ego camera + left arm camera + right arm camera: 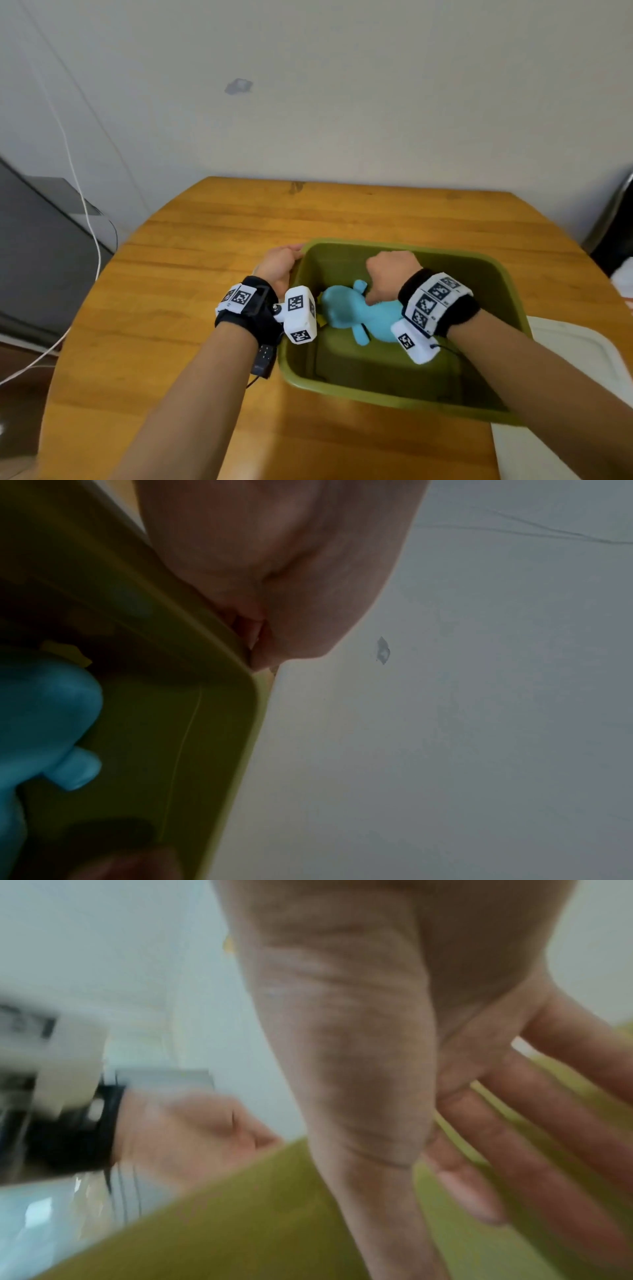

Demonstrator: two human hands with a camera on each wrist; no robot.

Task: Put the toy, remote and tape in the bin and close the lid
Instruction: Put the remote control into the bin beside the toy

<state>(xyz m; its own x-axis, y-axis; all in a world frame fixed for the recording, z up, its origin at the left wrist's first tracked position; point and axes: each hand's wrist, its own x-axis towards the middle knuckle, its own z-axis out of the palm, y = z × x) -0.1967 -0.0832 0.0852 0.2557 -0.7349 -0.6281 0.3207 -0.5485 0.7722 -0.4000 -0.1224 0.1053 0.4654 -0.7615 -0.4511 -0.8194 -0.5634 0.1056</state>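
This looks like a room in a home: a rounded, honey-coloured wooden table point(212, 342) stands against a plain off-white painted wall point(342, 102) with a small grey scuff point(238, 86). A thin white cable point(82, 205) hangs past a dark grey cabinet point(37, 257) at the left.

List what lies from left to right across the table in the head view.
Left hand at the bin's corner → blue toy → right hand inside the green bin → white lid.

A soft blue toy point(356, 313) lies flat inside the open olive-green bin point(404, 248).
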